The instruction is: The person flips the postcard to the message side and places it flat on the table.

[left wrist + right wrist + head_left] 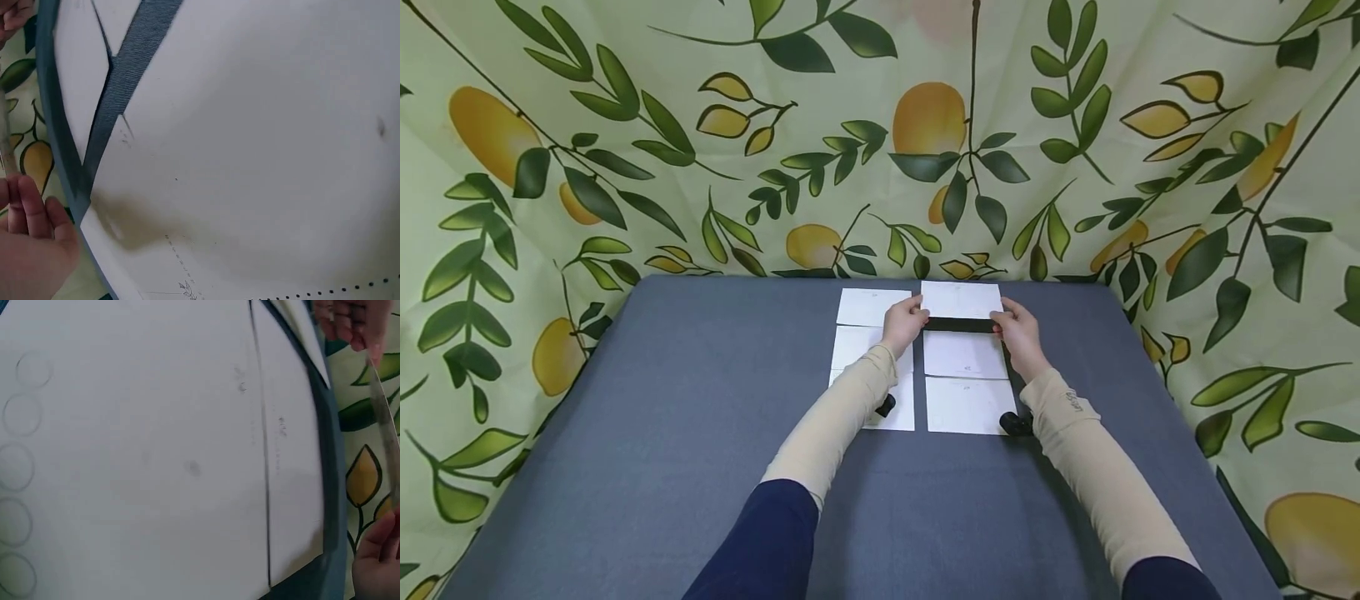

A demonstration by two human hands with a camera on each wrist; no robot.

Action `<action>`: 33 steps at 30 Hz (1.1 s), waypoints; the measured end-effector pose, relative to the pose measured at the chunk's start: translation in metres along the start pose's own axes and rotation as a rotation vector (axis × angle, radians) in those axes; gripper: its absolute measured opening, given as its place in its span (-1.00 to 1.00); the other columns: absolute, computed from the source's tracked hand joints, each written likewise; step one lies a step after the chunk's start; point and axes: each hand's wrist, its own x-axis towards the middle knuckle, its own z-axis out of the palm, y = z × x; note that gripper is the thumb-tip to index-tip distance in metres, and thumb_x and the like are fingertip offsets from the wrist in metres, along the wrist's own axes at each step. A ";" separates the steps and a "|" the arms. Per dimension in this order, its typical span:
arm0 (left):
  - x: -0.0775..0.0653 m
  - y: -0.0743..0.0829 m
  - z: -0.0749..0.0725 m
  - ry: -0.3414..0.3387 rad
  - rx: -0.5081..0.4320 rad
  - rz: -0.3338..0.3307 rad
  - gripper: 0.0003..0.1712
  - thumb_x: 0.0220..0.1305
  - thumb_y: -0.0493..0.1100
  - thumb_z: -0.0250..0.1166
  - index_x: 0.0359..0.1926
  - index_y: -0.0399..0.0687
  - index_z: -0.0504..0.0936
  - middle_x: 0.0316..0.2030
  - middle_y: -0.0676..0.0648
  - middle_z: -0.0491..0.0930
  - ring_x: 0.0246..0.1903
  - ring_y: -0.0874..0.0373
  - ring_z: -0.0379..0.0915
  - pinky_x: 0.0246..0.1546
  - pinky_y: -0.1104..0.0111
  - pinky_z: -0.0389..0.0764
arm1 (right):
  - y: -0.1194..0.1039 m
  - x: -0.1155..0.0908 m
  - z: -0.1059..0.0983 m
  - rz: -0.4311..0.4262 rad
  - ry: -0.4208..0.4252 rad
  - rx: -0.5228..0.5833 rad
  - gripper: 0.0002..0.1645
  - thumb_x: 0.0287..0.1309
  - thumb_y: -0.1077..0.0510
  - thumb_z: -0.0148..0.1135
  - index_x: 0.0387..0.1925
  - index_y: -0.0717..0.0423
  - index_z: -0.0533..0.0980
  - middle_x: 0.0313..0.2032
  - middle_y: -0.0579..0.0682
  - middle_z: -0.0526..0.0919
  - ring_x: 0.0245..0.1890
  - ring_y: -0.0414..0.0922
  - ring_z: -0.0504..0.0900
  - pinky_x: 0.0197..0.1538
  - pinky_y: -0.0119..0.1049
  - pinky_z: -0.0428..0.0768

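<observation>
Both hands are at the far end of a table, where white paper sheets lie in two columns. My left hand (905, 323) pinches the left side of a white sheet (961, 298) at the far end of the right column. My right hand (1018, 332) pinches its right side. In the right wrist view this sheet (384, 419) appears nearly edge-on, raised off the table between the two hands. Below its near edge a dark band (958, 325) shows; whether it is shadow cannot be told. Printed circles (19, 467) mark a sheet below the right wrist.
Nearer in the right column lie a middle sheet (964, 355) and a near sheet (968, 406). The left column's far sheet (872, 307) shows, with others partly behind the left arm. A blue-grey cloth (715, 400) covers the table; a leaf-and-fruit curtain (850, 125) hangs behind.
</observation>
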 end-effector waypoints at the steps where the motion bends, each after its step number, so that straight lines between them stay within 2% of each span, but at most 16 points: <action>1: 0.000 0.001 0.000 0.010 0.067 0.025 -0.51 0.29 -0.24 0.12 0.24 -0.15 0.40 -0.45 -0.02 0.50 -0.37 0.10 0.53 -0.40 0.56 0.42 | 0.001 0.000 0.002 -0.019 0.036 -0.028 -0.36 0.31 0.13 0.00 0.38 0.07 0.12 -0.27 -0.08 0.39 -0.33 -0.17 0.45 -0.16 -0.36 0.48; 3: 0.000 0.001 0.001 0.033 0.194 0.079 -0.55 0.30 -0.22 0.11 0.22 -0.11 0.43 -0.45 -0.05 0.51 -0.47 0.19 0.41 -0.47 0.54 0.37 | 0.002 0.000 0.006 -0.054 0.099 -0.072 -0.42 0.27 0.15 0.04 0.31 0.09 0.21 -0.38 -0.09 0.36 -0.37 -0.12 0.47 -0.23 -0.37 0.49; 5: 0.000 0.001 0.001 0.049 0.285 0.130 -0.62 0.32 -0.22 0.08 0.15 -0.10 0.48 -0.41 -0.08 0.55 -0.48 0.19 0.37 -0.45 0.50 0.41 | 0.003 0.001 0.010 -0.075 0.145 -0.120 -0.51 0.24 0.15 0.07 0.20 0.11 0.29 -0.42 -0.11 0.35 -0.42 -0.15 0.48 -0.32 -0.42 0.46; 7: -0.001 0.001 0.002 0.061 0.356 0.171 -0.69 0.33 -0.24 0.06 0.05 -0.11 0.56 -0.35 -0.11 0.62 -0.42 0.15 0.45 -0.35 0.44 0.48 | 0.003 0.001 0.013 -0.102 0.173 -0.183 -0.61 0.22 0.15 0.09 0.07 0.16 0.36 -0.43 -0.10 0.36 -0.46 -0.18 0.45 -0.38 -0.44 0.41; 10: -0.002 -0.001 0.003 0.059 0.445 0.215 -0.73 0.33 -0.27 0.04 -0.08 -0.15 0.64 -0.21 -0.12 0.67 -0.20 0.08 0.55 -0.11 0.36 0.54 | 0.004 0.002 0.016 -0.128 0.186 -0.291 -0.72 0.23 0.14 0.09 -0.09 0.22 0.45 -0.41 -0.03 0.43 -0.45 -0.20 0.46 -0.38 -0.44 0.38; 13: -0.003 -0.003 0.005 0.022 0.550 0.251 -0.71 0.33 -0.29 0.03 -0.07 -0.18 0.65 -0.13 -0.15 0.66 -0.08 0.02 0.56 -0.01 0.32 0.54 | 0.005 0.003 0.016 -0.148 0.174 -0.379 -0.72 0.25 0.13 0.06 -0.16 0.26 0.52 -0.34 0.11 0.53 -0.37 -0.09 0.51 -0.33 -0.38 0.40; 16: -0.005 -0.005 0.007 -0.036 0.716 0.316 -0.70 0.33 -0.27 0.04 -0.04 -0.17 0.64 -0.14 -0.17 0.66 -0.09 -0.02 0.56 -0.01 0.30 0.54 | 0.006 0.004 0.014 -0.151 0.167 -0.429 -0.69 0.27 0.13 0.03 -0.15 0.29 0.55 -0.24 0.23 0.60 -0.26 0.04 0.53 -0.24 -0.28 0.44; 20: -0.010 -0.006 0.009 -0.105 0.888 0.351 -0.67 0.34 -0.18 0.06 0.02 -0.12 0.61 -0.10 -0.17 0.65 -0.08 -0.02 0.54 -0.01 0.29 0.54 | 0.008 0.004 0.012 -0.125 0.152 -0.450 -0.65 0.29 0.15 0.01 -0.10 0.33 0.55 -0.11 0.29 0.61 -0.11 0.12 0.53 -0.07 -0.13 0.48; 23: -0.011 -0.005 0.011 -0.121 0.960 0.343 -0.66 0.35 -0.15 0.02 0.04 -0.11 0.60 -0.10 -0.16 0.64 -0.08 0.01 0.54 0.00 0.31 0.54 | 0.009 0.004 0.011 -0.084 0.107 -0.472 -0.62 0.32 0.14 -0.03 -0.03 0.33 0.53 -0.02 0.30 0.58 -0.02 0.14 0.51 0.02 -0.07 0.48; 27: -0.012 -0.004 0.013 -0.102 1.050 0.373 -0.69 0.35 -0.19 0.00 -0.07 -0.11 0.64 -0.19 -0.15 0.65 -0.14 0.03 0.57 0.01 0.31 0.52 | 0.010 0.004 0.009 -0.045 0.028 -0.520 -0.60 0.35 0.15 -0.10 0.06 0.30 0.48 0.07 0.28 0.52 0.09 0.14 0.46 0.10 -0.05 0.47; 29: -0.013 -0.003 0.014 -0.093 1.087 0.386 -0.70 0.33 -0.20 0.01 -0.10 -0.11 0.65 -0.19 -0.14 0.65 -0.13 0.02 0.58 0.07 0.28 0.49 | 0.009 0.005 0.008 -0.036 0.003 -0.534 -0.59 0.35 0.16 -0.13 0.08 0.29 0.47 0.09 0.28 0.51 0.13 0.15 0.44 0.12 -0.05 0.46; 33: -0.012 -0.004 0.018 -0.094 1.130 0.368 -0.69 0.32 -0.19 0.02 -0.05 -0.11 0.63 -0.12 -0.15 0.64 -0.03 0.00 0.55 0.24 0.18 0.37 | 0.009 0.009 0.008 -0.037 -0.028 -0.570 -0.57 0.35 0.14 -0.15 0.09 0.29 0.46 0.10 0.27 0.50 0.15 0.15 0.42 0.15 -0.03 0.44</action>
